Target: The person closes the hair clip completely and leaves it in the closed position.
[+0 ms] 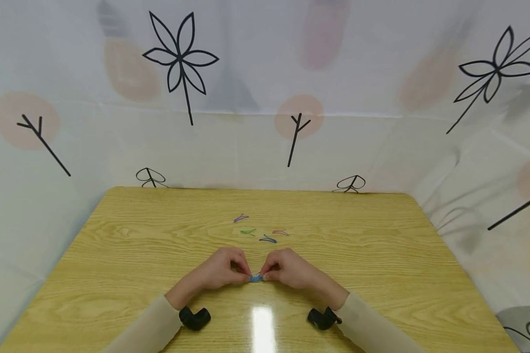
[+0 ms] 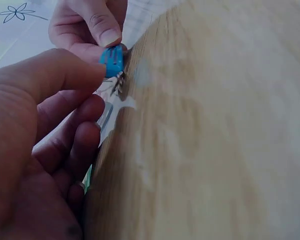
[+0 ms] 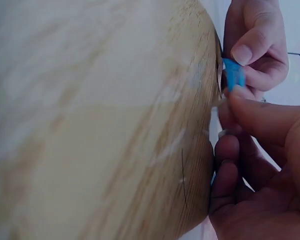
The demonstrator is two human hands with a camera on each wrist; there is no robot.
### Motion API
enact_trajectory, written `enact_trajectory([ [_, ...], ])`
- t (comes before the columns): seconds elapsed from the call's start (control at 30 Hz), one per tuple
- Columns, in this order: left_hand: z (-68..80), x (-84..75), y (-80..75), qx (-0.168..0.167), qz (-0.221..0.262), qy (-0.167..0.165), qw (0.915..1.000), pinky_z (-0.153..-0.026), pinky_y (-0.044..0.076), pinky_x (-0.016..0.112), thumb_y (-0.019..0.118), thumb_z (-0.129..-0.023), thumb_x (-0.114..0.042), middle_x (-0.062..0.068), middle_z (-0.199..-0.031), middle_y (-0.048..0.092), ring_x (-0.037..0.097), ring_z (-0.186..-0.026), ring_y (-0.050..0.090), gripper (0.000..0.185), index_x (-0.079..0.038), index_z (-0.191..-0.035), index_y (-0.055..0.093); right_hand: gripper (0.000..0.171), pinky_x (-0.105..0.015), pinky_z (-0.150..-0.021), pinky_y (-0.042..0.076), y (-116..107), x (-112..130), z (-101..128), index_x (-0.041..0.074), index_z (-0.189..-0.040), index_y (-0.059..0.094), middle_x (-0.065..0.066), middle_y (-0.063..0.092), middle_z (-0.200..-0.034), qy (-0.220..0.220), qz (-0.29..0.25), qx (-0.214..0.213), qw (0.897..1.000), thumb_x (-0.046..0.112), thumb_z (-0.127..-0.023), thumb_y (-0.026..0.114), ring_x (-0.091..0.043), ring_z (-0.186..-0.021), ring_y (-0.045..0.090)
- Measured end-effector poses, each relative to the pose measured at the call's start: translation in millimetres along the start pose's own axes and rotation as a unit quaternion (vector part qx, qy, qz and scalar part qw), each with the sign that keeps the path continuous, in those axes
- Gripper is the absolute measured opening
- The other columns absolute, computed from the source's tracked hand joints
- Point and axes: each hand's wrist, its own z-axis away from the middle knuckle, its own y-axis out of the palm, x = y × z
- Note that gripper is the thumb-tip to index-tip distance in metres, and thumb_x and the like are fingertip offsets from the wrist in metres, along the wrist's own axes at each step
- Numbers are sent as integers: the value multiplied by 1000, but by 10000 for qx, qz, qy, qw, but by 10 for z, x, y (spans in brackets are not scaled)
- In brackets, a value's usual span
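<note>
blue clip [image 1: 256,279] pinched by left grip [image 1: 224,268] and right grip [image 1: 290,268], likely mid-step. four other clips [image 1: 268,239] lie on surface [image 1: 115,274], seemingly left.

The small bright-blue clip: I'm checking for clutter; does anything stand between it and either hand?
Nothing visible does: the left hand and right hand both pinch the bright-blue clip. The thin purple clip, green clip, pink clip and dark-blue clip lie beyond the hands.

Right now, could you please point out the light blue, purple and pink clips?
Light blue clip [image 2: 112,65], left wrist view: its exposed face.
Purple clip [image 1: 240,218], head view: middle of its body.
Pink clip [image 1: 280,232], head view: middle of its body.
</note>
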Motion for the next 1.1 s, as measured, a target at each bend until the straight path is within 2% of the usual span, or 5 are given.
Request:
enact_trajectory([
  [0.4,-17,-3,-22,165,-105,-64,9998,-77,51,30,77,-88,-13,-9,-87,65,10,-83,61,7,-18,-84,78,8,-26,-72,50,-4,-1,4,15,-94,79,8,67,-90,174,-143,50,9997,10,-91,74,-6,-84,60],
  [0.53,-9,-20,-35,123,-37,0,9999,-75,51,29,77,-88,-13,-8,-87,66,10,-81,62,1,-14,-88,78,8,-27,-76,50,-22,-26,20,18,-95,79,11,68,-91,225,-262,-56,9994,13,-92,73,-7,-87,61],
  [0.63,3,-26,-47,-1,103,-118,9999,-73,51,29,76,-89,-12,-6,-88,67,11,-79,62,4,-13,-92,77,8,-28,-77,50,-46,-34,45,16,-97,78,9,70,-94,295,-511,-207,9980,13,-93,72,-9,-88,62],
  [0.87,-57,-27,-79,-735,77,-418,9964,-72,49,30,72,-93,-15,-5,-91,67,14,-80,59,8,-14,-100,76,10,-27,-66,50,-124,-49,87,9,-102,76,0,70,-96,591,-621,-1041,9909,10,-94,69,-12,-80,61],
  [1.1,-232,-76,-95,-1236,-75,-644,9902,-74,50,34,69,-95,-15,-6,-94,67,15,-83,60,12,-12,-105,74,12,-28,-63,48,-168,-89,30,6,-102,75,-5,71,-101,991,-444,-2156,9704,2,-93,69,-16,-78,58],
])
